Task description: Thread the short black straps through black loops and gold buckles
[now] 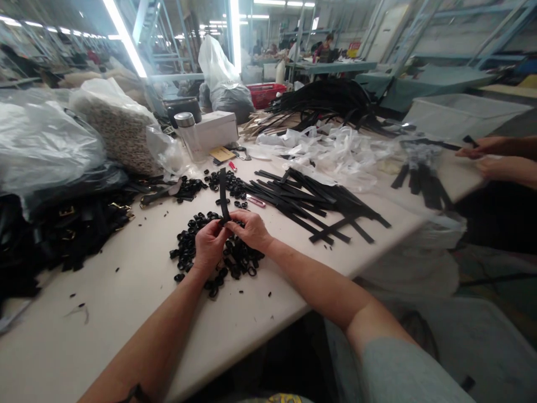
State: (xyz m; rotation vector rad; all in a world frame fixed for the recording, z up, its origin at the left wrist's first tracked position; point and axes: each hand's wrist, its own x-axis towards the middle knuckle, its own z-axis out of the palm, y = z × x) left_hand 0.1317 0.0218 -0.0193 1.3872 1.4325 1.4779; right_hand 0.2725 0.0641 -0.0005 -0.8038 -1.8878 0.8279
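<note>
Both hands meet over a heap of small black loops (184,252) on the pale table (138,313). Between them a black strap (223,193) stands nearly upright, its lower end hidden in the fingers. My left hand (210,243) is closed on the strap's lower end. From the other side, my right hand (249,228) pinches the same end. Whether a loop is also in the fingers, I cannot tell. To the right lies a loose pile of black straps (310,198), and a small pink-handled tool (255,201) rests between that pile and the loops.
A glass bottle (189,140), a white box (220,129) and crumpled white plastic (331,148) stand or lie behind. Plastic bags (46,145) and black straps with buckles (71,229) crowd the left. At the right edge, another person's hands (489,154) hold a black piece.
</note>
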